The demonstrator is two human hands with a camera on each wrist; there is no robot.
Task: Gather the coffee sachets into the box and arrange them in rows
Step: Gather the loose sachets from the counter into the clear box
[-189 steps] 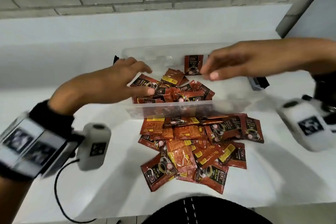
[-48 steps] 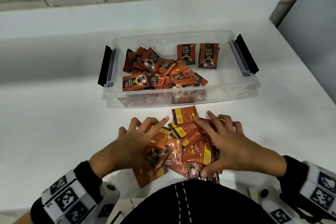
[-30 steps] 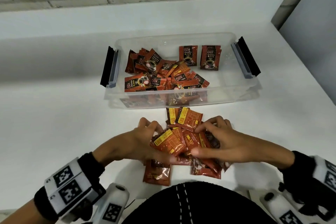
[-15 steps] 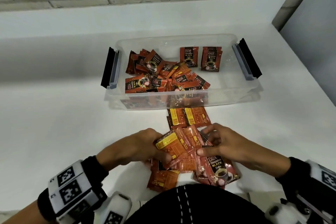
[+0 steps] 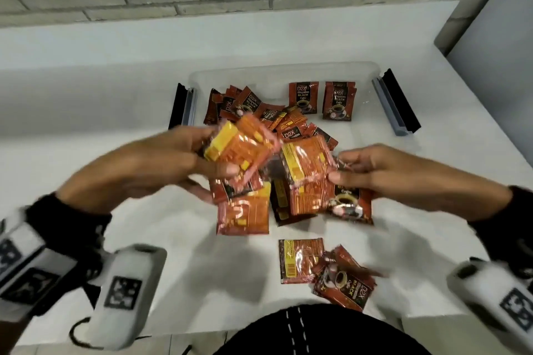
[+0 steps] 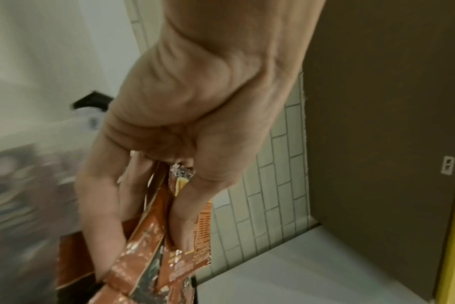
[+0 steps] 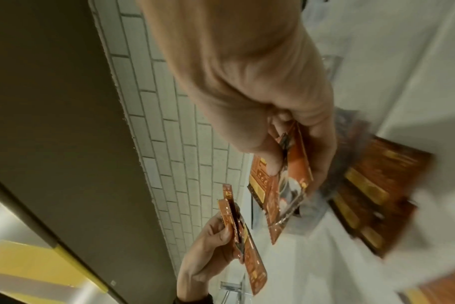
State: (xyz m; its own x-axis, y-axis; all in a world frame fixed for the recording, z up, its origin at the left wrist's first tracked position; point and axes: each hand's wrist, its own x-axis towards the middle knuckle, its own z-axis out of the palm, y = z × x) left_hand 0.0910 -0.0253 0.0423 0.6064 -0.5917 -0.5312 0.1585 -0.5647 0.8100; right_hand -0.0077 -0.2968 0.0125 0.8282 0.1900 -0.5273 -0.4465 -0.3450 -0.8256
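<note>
Both hands are lifted above the table, each with a bunch of red-orange coffee sachets. My left hand (image 5: 184, 164) grips several sachets (image 5: 242, 150) between thumb and fingers; the left wrist view shows the left hand (image 6: 153, 205) pinching the sachets (image 6: 148, 246) edge-on. My right hand (image 5: 372, 173) pinches another bunch of sachets (image 5: 305, 179), which the right wrist view shows as sachets (image 7: 291, 181) fanned below the thumb. The clear plastic box (image 5: 357, 135) lies just beyond, with a loose heap of sachets (image 5: 259, 109) at its left and two flat sachets (image 5: 320, 99) at the back.
A few loose sachets (image 5: 323, 268) remain on the white table (image 5: 86, 153) near its front edge. The box has black-and-grey latches at the left (image 5: 183, 105) and right (image 5: 398, 106). A brick wall stands behind, a grey panel at the far right.
Both hands have risen from the table with bunches of sachets and moved toward the box. A few sachets stayed behind near the front edge.
</note>
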